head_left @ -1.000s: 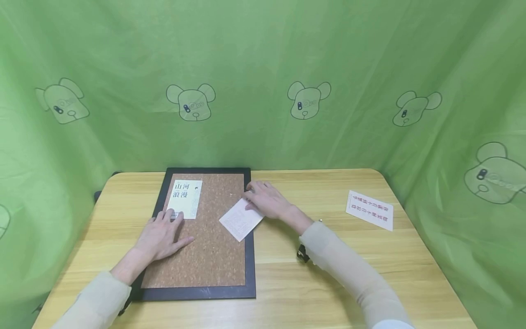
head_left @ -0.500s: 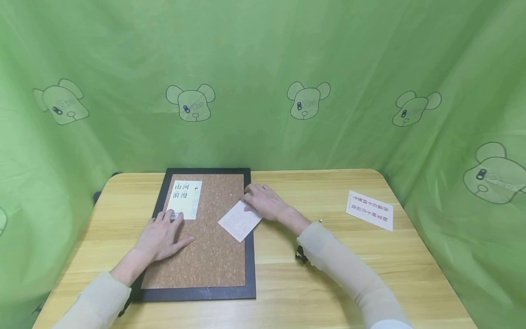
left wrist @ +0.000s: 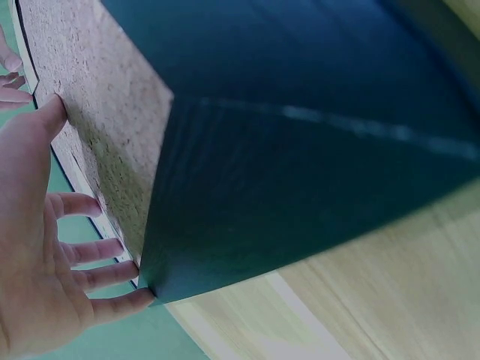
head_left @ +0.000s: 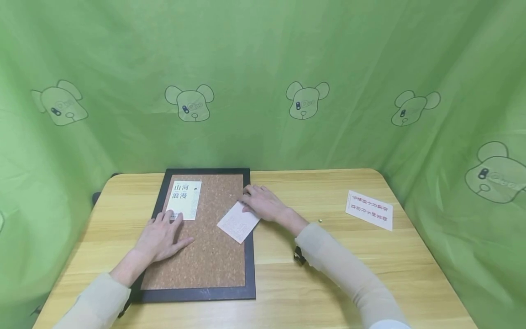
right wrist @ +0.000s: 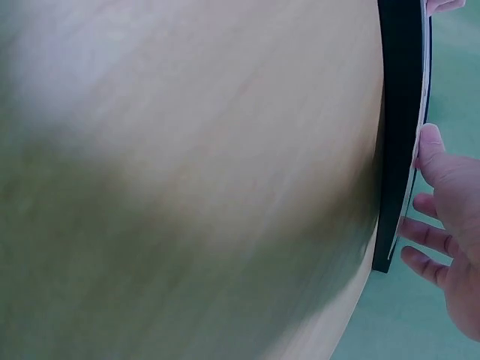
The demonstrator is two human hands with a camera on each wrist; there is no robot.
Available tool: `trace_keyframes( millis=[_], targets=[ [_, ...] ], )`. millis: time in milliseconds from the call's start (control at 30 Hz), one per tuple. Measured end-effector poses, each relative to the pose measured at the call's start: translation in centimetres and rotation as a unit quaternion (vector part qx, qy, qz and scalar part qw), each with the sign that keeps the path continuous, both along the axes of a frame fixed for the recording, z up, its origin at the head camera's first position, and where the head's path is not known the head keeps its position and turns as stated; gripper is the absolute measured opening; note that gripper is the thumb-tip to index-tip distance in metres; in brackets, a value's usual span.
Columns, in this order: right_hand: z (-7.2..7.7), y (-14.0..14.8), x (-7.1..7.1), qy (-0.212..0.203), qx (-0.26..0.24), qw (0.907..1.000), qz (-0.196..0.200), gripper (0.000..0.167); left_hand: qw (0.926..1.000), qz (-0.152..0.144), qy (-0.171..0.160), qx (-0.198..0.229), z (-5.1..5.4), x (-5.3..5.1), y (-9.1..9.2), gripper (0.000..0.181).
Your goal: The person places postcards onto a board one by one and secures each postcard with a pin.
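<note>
A cork board [head_left: 213, 256] with a black frame lies on the wooden table. My left hand [head_left: 159, 235], fingers spread, rests on its left side, fingertips over the lower edge of a white card [head_left: 186, 201] printed with large characters. A small round pin [head_left: 195, 188] shows near that card's top right corner. My right hand [head_left: 263, 202] pinches the upper corner of a second card [head_left: 238, 224], pale with fine pinkish print, which lies slanted on the board and overlaps the right frame. Its fingers are bent in the right wrist view, with the thumb [right wrist: 430, 146] at the card's edge.
A white card with red characters [head_left: 369, 210] lies at the table's right. A small round gold-coloured thing [head_left: 320, 221] is on the table [head_left: 296, 292] beside the right forearm. A green curtain [head_left: 255, 55] hangs behind and at both sides.
My right hand and the slanted card have shifted slightly left and toward me. The left hand has stayed in place on the first card.
</note>
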State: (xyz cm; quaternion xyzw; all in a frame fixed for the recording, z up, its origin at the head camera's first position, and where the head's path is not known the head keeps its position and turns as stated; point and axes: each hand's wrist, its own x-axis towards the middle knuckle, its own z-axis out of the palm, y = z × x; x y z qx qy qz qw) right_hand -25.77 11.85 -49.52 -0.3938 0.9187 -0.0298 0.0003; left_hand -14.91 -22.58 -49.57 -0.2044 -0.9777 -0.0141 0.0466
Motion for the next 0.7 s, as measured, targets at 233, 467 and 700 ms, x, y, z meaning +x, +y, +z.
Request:
trace_keyframes(
  millis=[233,467,700],
  targets=[
    [0.4,-0.1,0.6,-0.011,-0.009,0.9994,-0.031,0.052,1.0,-0.001,0.002,0.001,-0.1,0.0,0.0,0.078],
    [1.3,-0.6,2.3,-0.017,0.002,0.9968,-0.078,0.069,1.0,-0.001,0.002,0.001,0.0,0.1,0.0,0.078],
    [1.9,-1.2,4.2,-0.005,0.04,0.9929,-0.112,0.082,1.0,-0.005,0.005,0.001,0.0,0.0,0.0,0.078]
  ],
)
